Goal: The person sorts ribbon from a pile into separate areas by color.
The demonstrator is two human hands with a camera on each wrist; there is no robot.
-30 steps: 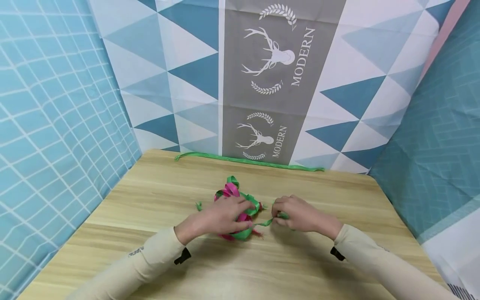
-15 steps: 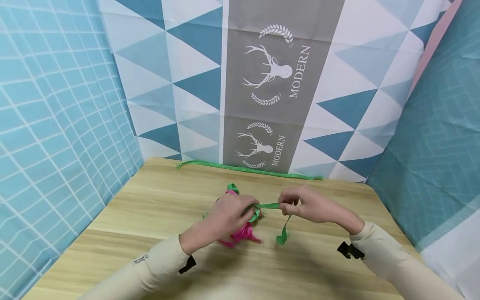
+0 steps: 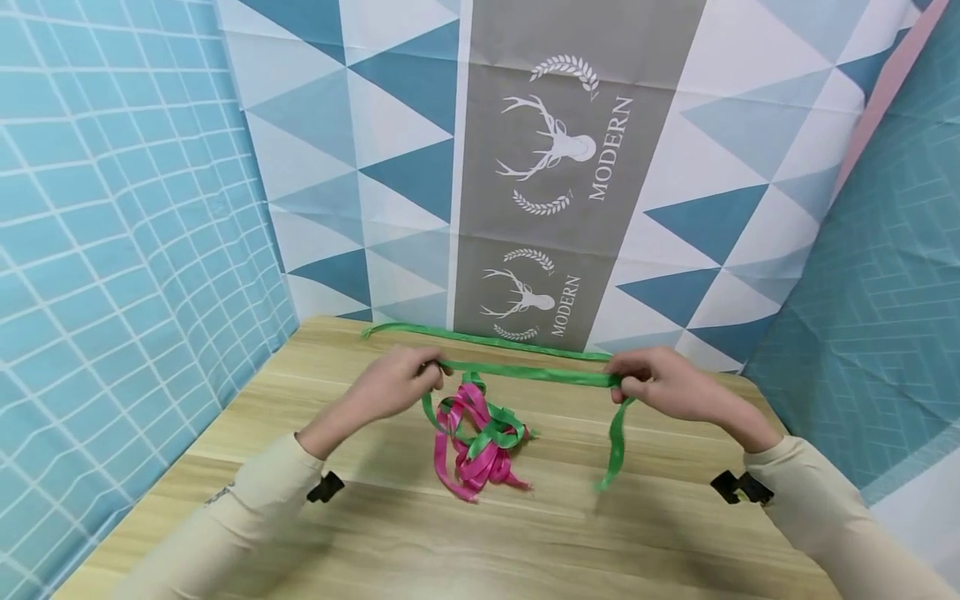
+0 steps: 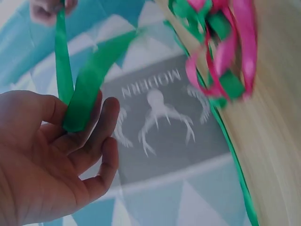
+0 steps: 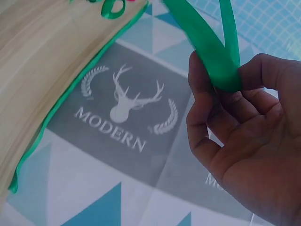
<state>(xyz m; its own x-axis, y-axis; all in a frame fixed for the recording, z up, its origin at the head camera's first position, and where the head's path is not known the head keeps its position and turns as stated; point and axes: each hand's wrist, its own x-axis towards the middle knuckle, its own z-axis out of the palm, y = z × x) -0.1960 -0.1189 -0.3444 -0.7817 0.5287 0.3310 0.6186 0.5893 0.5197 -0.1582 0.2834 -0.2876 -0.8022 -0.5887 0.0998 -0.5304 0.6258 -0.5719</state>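
On the wooden tabletop (image 3: 360,517), hemmed in by patterned cloth walls (image 3: 570,167) printed with triangles, deer heads and the word MODERN, a second green ribbon (image 3: 487,337) lies flat along the far edge, right against the back cloth. Nearer the middle of the tabletop sits a tangle (image 3: 480,442) of pink and green ribbon loops, its lower pink loops resting on the wood.

Above the tangle, a green ribbon (image 3: 532,373) is stretched nearly level between the two hands. The left hand (image 3: 393,383) pinches one end of this stretch between thumb and fingers; from there the ribbon runs down into the tangle. The left wrist view shows the ribbon (image 4: 77,101) folded over the fingers (image 4: 101,127), which curl loosely round it. The right hand (image 3: 660,385) grips the other end, and the loose tail hangs down from it toward the tabletop. In the right wrist view the ribbon (image 5: 214,61) bends over the fingertips (image 5: 202,94), held under the thumb.
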